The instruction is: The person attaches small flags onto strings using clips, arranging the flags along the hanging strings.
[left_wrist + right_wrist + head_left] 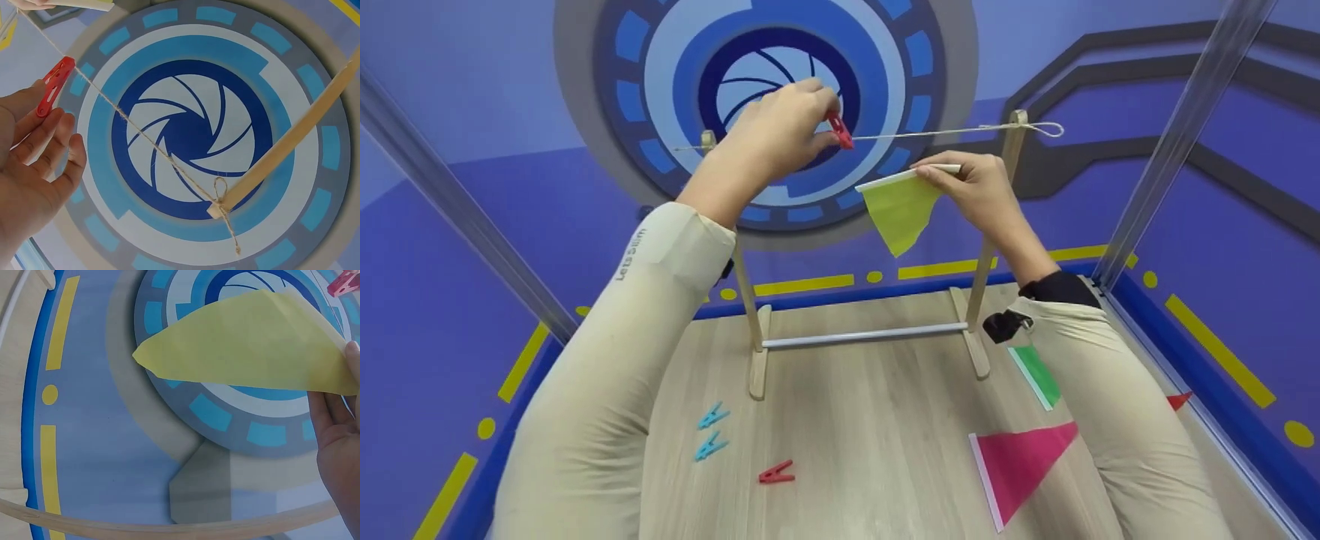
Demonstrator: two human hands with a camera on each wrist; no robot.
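Note:
My left hand (791,124) pinches a red clothespin (840,130) between thumb and fingers, its tip right at the string (930,133). In the left wrist view the red clothespin (55,85) meets the string (140,134), which runs down to a knot on a wooden post. My right hand (979,187) holds a yellow-green triangular pennant (898,210) by its white top edge, just below the string. The pennant's point hangs down. In the right wrist view the pennant (247,346) spreads out from between thumb and fingers (329,410).
A wooden stand with two posts and a white crossbar (862,335) carries the string. On the table lie two blue clothespins (711,431), another red clothespin (777,472), a pink pennant (1020,469) and a green pennant (1035,375). A red tip (1179,400) shows past the right sleeve.

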